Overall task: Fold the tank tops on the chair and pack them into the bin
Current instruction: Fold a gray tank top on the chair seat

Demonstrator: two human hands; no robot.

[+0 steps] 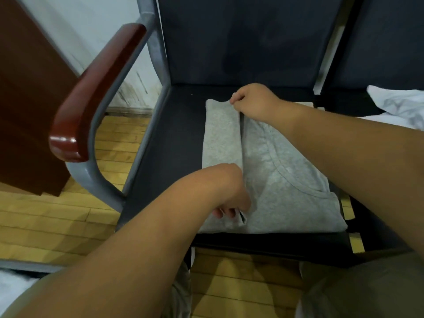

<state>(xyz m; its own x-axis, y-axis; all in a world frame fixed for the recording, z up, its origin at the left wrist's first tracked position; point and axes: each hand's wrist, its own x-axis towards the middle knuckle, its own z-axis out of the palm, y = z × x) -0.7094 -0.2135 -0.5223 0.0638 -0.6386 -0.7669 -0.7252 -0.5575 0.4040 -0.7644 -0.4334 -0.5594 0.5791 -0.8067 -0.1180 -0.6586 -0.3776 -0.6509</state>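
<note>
I log the left hand (231, 199) pinching the near end of the grey tank top (286, 187) flap, right hand (252, 101) pinching its far end, hands apart, chair seat (174, 143) beneath.

plain indoor room, dark chair (174, 145), wooden armrest (96, 92), parquet floor (57, 216), scuffed white wall (91, 31)

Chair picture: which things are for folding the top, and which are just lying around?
For the job: grey tank top, chair, left hand, right hand, both pinching its folded edge.
Just lying about: white cloth at the right (cannot tell what), brown cabinet, wooden floor.
</note>
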